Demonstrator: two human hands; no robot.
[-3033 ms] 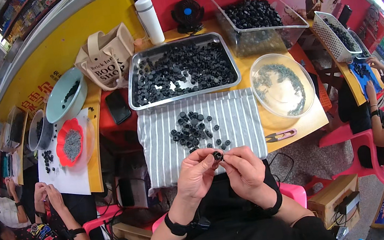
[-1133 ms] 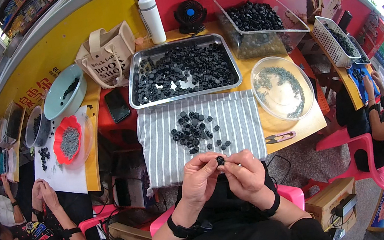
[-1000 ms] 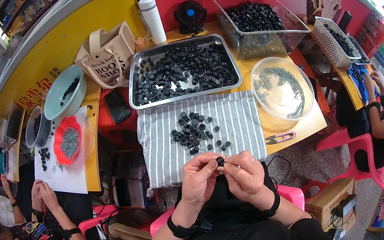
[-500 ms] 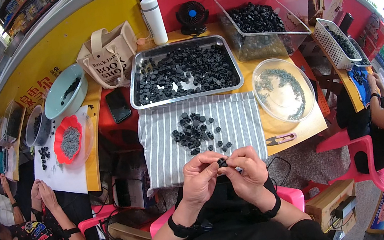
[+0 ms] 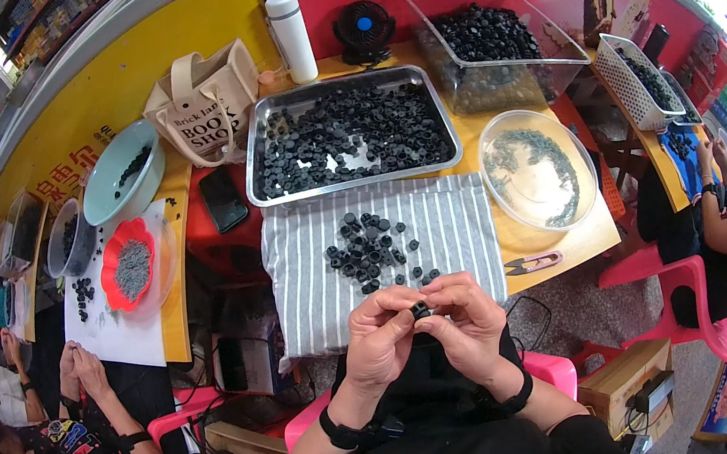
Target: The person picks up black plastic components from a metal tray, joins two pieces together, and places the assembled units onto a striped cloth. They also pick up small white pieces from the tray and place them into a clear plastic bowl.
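Through the head camera I have both hands in front of me, close together over the near edge of a striped cloth (image 5: 296,280). The fingers of the left hand (image 5: 376,339) are drawn together, thumb against the fingertips, gripping a small black cap (image 5: 420,310). The fingers of the right hand (image 5: 465,314) are bent in on the cap's other side, thumb and forefinger pinched close at it; I can't make out whether anything finer sits between them. The cap is thus held between the two hands, clear of the cloth.

Just beyond the fingers I see a loose pile of black caps (image 5: 369,251) on the cloth, with a few strays close to the fingertips. Past the cloth, a metal tray (image 5: 357,184) holds many more black pieces on the desk (image 5: 596,244). To my right of the cloth I have a clear round dish (image 5: 525,194) with grey-green bits spread around its floor, and a pair of thread snips (image 5: 533,263) lying just below it. Behind the dish stands a clear bin (image 5: 494,90) heaped with black pieces. Along the back I see a white bottle (image 5: 290,41), a small black fan (image 5: 364,29) and a canvas bag (image 5: 202,105).

At far left, a co-worker's hands (image 5: 82,374) are pressed together near a red bowl (image 5: 115,268).
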